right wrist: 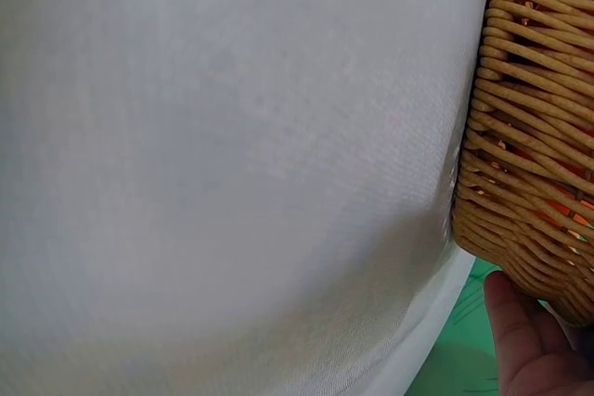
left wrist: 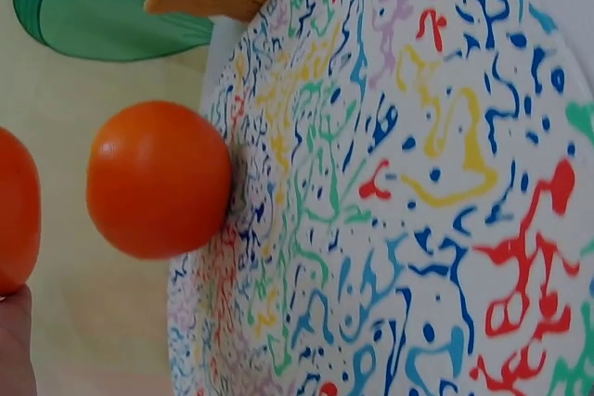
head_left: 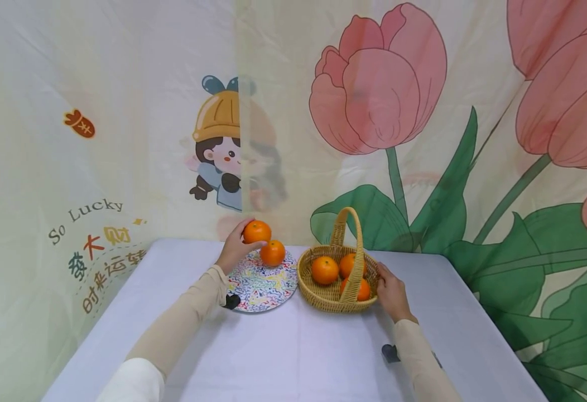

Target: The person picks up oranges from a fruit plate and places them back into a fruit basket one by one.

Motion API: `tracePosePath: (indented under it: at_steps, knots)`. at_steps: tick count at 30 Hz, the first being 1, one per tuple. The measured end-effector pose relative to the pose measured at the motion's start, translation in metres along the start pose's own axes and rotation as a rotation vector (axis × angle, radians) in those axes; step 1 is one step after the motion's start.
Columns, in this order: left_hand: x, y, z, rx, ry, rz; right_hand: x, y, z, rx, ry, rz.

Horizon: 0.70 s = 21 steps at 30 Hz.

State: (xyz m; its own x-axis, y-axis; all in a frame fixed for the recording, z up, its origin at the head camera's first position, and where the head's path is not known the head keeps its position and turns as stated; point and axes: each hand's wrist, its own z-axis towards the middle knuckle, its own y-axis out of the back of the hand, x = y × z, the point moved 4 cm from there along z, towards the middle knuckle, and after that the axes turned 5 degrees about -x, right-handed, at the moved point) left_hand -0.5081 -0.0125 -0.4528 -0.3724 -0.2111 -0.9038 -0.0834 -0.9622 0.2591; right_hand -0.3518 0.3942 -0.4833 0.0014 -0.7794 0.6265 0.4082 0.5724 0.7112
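Observation:
At the far side of a round plate with a colourful squiggle pattern, my left hand grips an orange mandarin between thumb and fingers. The held mandarin shows only partly at the edge of the left wrist view, apart from a second mandarin that sits on the plate. To the right stands a woven basket with a tall arched handle and three mandarins inside. My right hand holds the basket's right rim; in the right wrist view its fingers lie against the wickerwork.
Plate and basket stand side by side on a table with a white cloth. Directly behind the table hangs a printed curtain with tulips and a cartoon figure. The basket's handle arches over the mandarins.

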Motion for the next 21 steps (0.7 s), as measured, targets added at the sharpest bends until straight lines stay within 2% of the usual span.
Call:
tracePosePath:
  at_steps: [5,10,21]
  knots:
    - [-0.012,-0.015,-0.002,0.048,-0.024,-0.002,0.000,0.001,0.000,-0.003,0.004,0.001]
    - [-0.021,-0.036,-0.008,0.108,-0.005,-0.026,-0.001,0.001,0.000,-0.009,0.006,-0.002]
    - [-0.026,-0.079,-0.026,0.199,-0.050,0.006,-0.003,0.001,0.001,0.005,-0.012,0.013]
